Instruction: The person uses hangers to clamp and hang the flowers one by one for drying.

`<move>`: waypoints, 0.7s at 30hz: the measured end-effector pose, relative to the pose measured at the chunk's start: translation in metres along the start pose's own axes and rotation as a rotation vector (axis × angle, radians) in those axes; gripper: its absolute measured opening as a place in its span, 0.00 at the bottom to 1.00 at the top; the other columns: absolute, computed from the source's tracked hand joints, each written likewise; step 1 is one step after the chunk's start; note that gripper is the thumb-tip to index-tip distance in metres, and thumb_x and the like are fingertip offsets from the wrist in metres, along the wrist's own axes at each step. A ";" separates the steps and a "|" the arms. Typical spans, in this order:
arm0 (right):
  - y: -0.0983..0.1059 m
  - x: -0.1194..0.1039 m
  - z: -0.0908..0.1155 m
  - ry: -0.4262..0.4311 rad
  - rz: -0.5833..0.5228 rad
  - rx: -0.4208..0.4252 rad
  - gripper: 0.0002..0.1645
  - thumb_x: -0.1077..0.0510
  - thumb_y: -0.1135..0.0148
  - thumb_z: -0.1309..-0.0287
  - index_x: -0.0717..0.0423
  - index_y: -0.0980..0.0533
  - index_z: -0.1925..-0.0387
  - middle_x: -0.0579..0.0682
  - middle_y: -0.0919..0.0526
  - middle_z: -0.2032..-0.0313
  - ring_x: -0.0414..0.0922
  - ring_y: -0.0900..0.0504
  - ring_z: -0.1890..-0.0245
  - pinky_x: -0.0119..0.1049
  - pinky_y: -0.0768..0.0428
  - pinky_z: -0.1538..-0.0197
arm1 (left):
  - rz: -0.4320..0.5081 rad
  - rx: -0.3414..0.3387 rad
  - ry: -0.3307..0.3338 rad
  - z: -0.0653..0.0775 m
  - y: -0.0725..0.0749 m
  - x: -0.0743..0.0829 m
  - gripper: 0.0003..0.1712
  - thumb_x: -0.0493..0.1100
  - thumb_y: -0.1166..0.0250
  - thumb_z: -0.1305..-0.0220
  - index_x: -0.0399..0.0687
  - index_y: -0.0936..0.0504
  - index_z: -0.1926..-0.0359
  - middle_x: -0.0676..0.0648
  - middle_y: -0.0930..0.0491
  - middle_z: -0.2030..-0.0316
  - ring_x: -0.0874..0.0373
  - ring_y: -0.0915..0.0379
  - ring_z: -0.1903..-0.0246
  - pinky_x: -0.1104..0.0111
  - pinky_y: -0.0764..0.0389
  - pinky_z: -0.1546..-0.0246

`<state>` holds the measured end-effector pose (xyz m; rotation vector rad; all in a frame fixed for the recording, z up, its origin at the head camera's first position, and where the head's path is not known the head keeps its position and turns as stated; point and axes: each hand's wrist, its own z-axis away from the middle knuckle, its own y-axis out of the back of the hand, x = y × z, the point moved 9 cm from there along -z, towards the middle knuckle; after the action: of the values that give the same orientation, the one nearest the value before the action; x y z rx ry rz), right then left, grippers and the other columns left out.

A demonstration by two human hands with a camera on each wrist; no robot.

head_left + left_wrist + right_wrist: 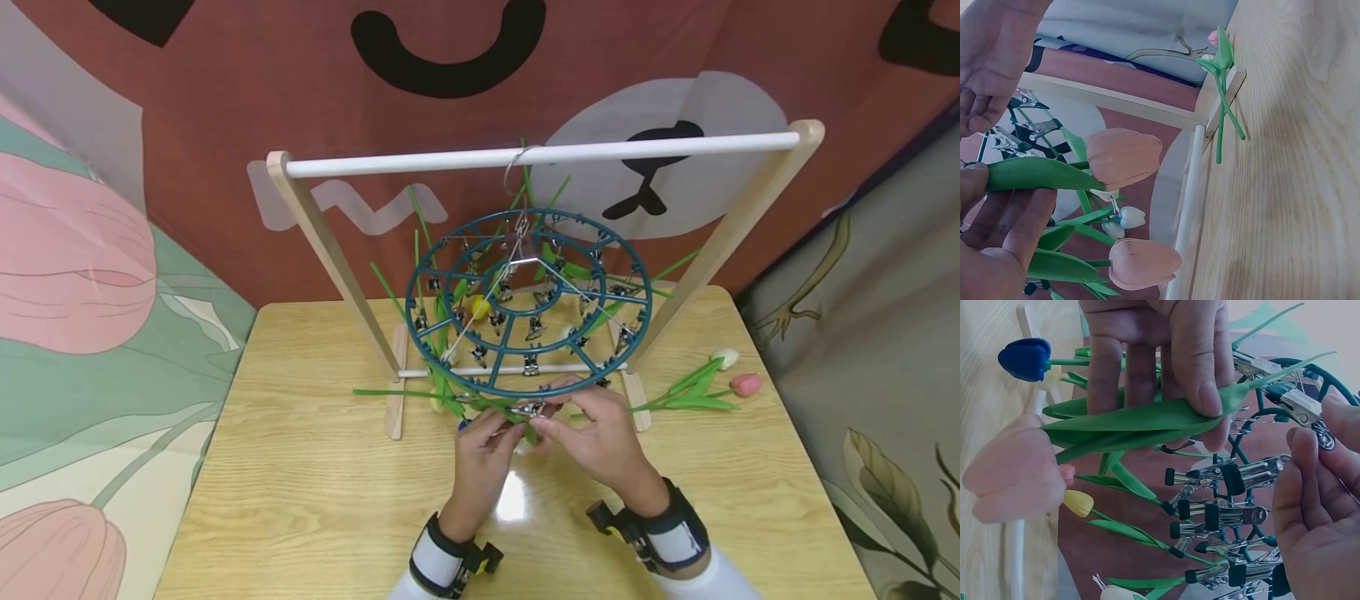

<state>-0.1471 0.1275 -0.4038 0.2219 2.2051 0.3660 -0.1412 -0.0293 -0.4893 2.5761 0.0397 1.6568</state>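
My left hand (pixel 480 458) holds a pale pink tulip (pixel 1019 472) by its green leaves (pixel 1147 425), thumb on top and fingers behind. The bloom points away from the hanger, and the thin stem end reaches a metal clip (pixel 1297 403) with dark green tips. My right hand (pixel 603 429) pinches that clip by its handles, at the near rim of a round dark-green clip hanger (pixel 525 393). In the left wrist view, another pink tulip (pixel 1144 264) hangs just below the held one.
The hanger hooks onto the white bar (pixel 420 162) of a wooden-legged stand (pixel 750 208). Several tulips hang from its clips, among them a blue one (pixel 1025 359) and a yellow one (pixel 1079 503). A white tulip (pixel 725 358) and a pink tulip (pixel 746 384) lie on the table's right side.
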 end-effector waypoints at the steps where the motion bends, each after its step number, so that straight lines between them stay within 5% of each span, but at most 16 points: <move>1: 0.000 0.000 0.000 0.003 -0.005 0.002 0.21 0.74 0.20 0.62 0.60 0.15 0.62 0.52 0.11 0.67 0.44 0.14 0.66 0.25 0.17 0.53 | 0.001 0.000 -0.002 0.000 0.000 0.000 0.11 0.31 0.32 0.33 0.34 0.13 0.50 0.38 0.12 0.56 0.55 0.13 0.56 0.65 0.09 0.58; 14: -0.003 -0.002 -0.002 0.014 -0.036 0.004 0.19 0.73 0.19 0.61 0.61 0.14 0.63 0.54 0.11 0.67 0.46 0.13 0.65 0.24 0.16 0.53 | 0.002 -0.013 -0.015 -0.003 -0.002 0.005 0.09 0.30 0.32 0.34 0.34 0.12 0.53 0.38 0.12 0.59 0.57 0.14 0.57 0.65 0.08 0.58; 21: -0.004 0.001 -0.002 0.012 -0.031 -0.007 0.20 0.73 0.19 0.62 0.61 0.14 0.63 0.54 0.11 0.66 0.46 0.13 0.65 0.23 0.16 0.53 | -0.061 -0.018 -0.076 -0.005 -0.003 0.009 0.12 0.25 0.31 0.38 0.35 0.12 0.54 0.40 0.12 0.62 0.61 0.17 0.66 0.71 0.10 0.69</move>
<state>-0.1489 0.1235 -0.4049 0.1818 2.2165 0.3586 -0.1416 -0.0254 -0.4793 2.5944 0.0973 1.5303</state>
